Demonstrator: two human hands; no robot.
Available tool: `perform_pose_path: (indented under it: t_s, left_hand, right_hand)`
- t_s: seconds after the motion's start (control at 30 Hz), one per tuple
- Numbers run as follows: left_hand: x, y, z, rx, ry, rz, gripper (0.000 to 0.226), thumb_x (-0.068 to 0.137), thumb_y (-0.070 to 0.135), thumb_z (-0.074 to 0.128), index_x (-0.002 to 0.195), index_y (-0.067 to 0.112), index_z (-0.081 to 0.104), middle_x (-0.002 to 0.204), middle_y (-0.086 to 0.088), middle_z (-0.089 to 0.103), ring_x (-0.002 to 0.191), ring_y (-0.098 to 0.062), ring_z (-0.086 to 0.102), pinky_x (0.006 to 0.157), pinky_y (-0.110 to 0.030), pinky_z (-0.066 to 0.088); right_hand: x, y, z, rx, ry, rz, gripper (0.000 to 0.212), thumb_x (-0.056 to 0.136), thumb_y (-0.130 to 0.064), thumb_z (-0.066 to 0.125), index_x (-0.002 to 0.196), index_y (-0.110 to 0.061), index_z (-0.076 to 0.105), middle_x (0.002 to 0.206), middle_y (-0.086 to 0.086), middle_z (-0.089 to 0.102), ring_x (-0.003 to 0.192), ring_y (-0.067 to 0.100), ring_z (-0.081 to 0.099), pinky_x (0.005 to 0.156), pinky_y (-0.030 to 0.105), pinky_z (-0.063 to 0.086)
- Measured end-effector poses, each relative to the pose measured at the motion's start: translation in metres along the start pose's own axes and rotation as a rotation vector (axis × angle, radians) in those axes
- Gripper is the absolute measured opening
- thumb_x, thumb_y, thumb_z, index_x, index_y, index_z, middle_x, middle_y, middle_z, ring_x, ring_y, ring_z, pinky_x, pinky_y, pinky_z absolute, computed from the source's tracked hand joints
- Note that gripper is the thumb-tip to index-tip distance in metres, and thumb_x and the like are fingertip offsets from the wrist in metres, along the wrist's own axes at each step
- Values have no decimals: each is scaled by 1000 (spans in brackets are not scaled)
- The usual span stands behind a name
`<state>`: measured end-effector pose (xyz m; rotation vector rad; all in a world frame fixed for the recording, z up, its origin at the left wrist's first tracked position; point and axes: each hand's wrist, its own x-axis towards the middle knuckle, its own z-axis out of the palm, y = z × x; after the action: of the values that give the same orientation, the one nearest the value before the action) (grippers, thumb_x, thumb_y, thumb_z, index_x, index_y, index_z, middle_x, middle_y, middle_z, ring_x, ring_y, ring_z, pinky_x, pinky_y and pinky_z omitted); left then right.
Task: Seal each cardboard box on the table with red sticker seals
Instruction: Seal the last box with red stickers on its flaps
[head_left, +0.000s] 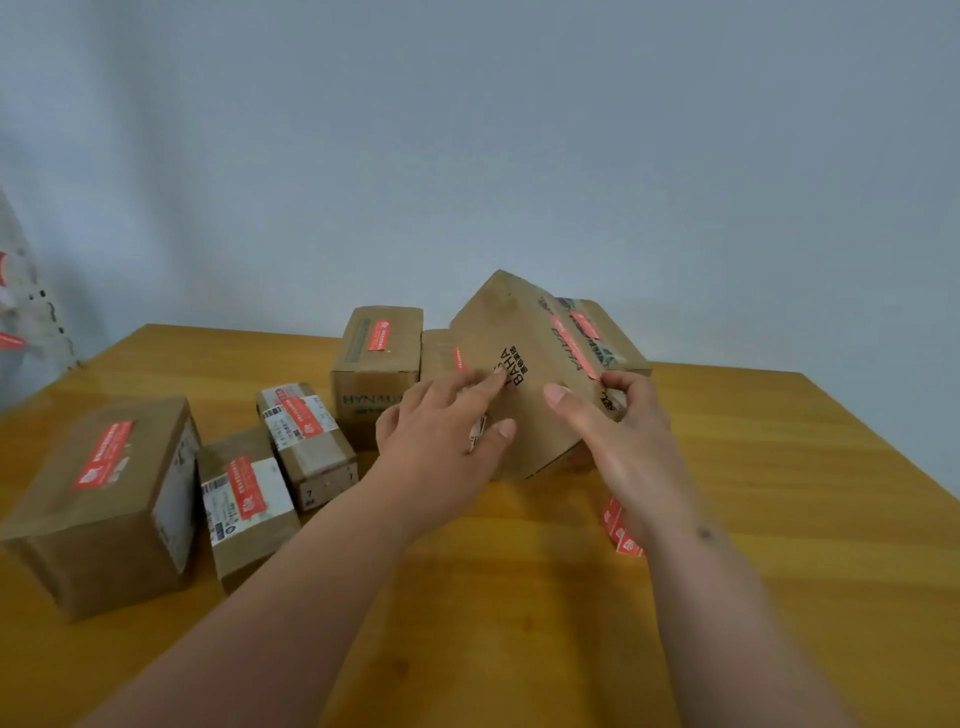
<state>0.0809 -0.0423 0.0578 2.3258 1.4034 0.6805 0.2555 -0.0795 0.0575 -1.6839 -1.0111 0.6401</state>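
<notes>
Near the left edge of the table (779, 467) sit three boxes, each with a red seal on its top: a large box (104, 499), a flat box (244, 509) and a narrow box (306, 441). Behind them, toward the far edge, a tall box (376, 364) also carries a seal.

At the middle of the table we work on the tilted box (524, 384), which is tipped up on its near lower edge so that one corner points upward. Our left hand (441, 431) lies against its printed face with the fingers straight, steadying it and grasping nothing. Our right hand (628, 431) grips the right corner of the box, the thumb lying along the near face and the fingers curled over the edge at the lower end of the red seal (574, 345) that runs along the top seam.

To finish this step well, we keep the left palm firm so the box does not rock. We then rub the seal flat from its middle outward, pressing its lower end down over the edge.

Another sealed box (602, 332) stands behind the tilted one. Spare stickers (621, 530) lie on the table beneath our right wrist, within reach for any box that still lacks a seal.
</notes>
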Motion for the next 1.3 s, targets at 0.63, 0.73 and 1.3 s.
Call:
perform_pose_path:
  t_s: [0.63, 0.73, 1.3]
  left_hand:
    - [37, -22, 12, 258, -33, -44, 65, 93, 51, 45, 149, 45, 13, 159, 15, 15, 146, -17, 8, 118, -49, 1]
    - [18, -32, 1, 297, 18, -64, 69, 90, 56, 48, 149, 45, 13, 158, 15, 17, 145, -16, 10, 118, -48, 3]
    - [-122, -130, -79, 591, 8, -533, 113, 57, 86, 56, 145, 53, -7, 159, 5, -21, 144, -33, -21, 109, -72, -1]
  right_hand:
    - [21, 13, 41, -819, 19, -135, 81, 86, -74, 34, 151, -28, 18, 162, 4, -4, 145, 38, 2, 117, 52, 15]
    - [13, 8, 49, -911, 39, -293, 60, 90, -59, 43, 144, -33, 34, 161, 3, 9, 146, 32, 4, 117, 52, 7]
    - [-91, -6, 185, -911, -620, -677, 82, 81, -67, 56, 146, -50, 11, 161, -6, -10, 146, 34, -17, 115, 62, 0]
